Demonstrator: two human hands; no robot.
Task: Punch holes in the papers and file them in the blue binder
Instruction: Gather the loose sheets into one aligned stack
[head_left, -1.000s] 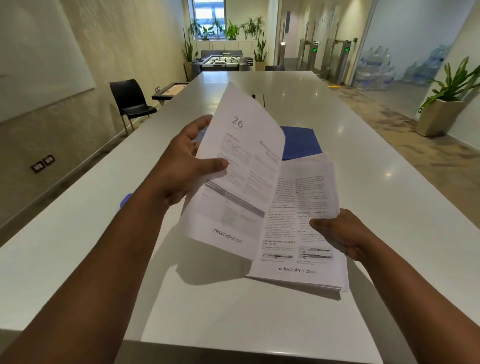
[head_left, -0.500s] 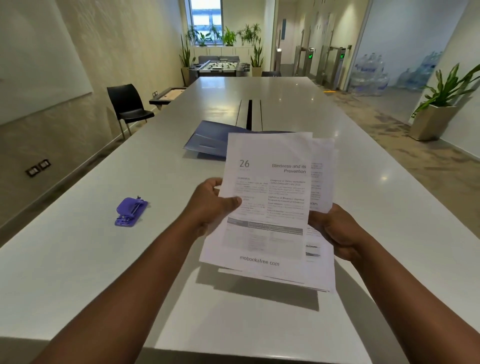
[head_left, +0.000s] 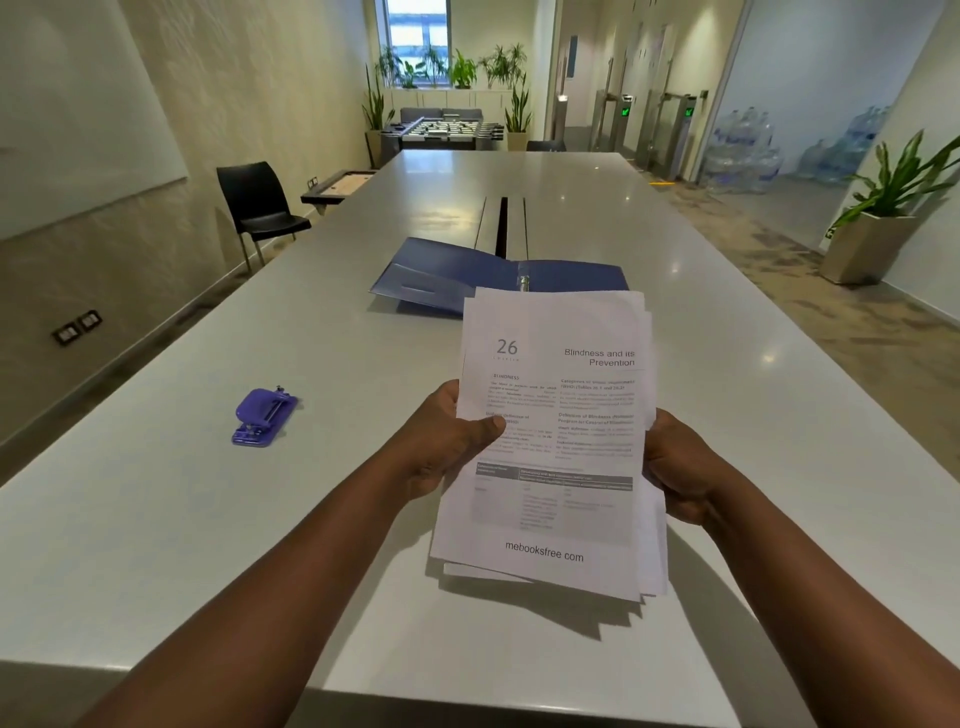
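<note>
Stretching away from the camera, a long pale bench (head_left: 322, 519) is seen to fill most of the view, with a dark slot running along its middle at the far part. Against the left wall a black chair (head_left: 257, 208) is set, apart from the bench, and a potted plant (head_left: 883, 218) is placed on the floor at the right. On the bench, beyond the hands, a blue binder (head_left: 441, 275) is laid open and flat, its metal ring showing just above the top edge of the papers. A stack of papers (head_left: 556, 441) is held above the near part of the bench, tilted up toward the camera, with its sheets slightly fanned at the lower and right edges; the top sheet is headed "26" and "Blindness and its Prevention". The stack is gripped at its left edge by the left hand (head_left: 447, 447), the thumb pressed on the printed face, and at its right edge by the right hand (head_left: 680, 467), whose fingers are closed around the sheets. A purple hole punch (head_left: 262, 415) is left on the bench, well apart to the left of the hands.
</note>
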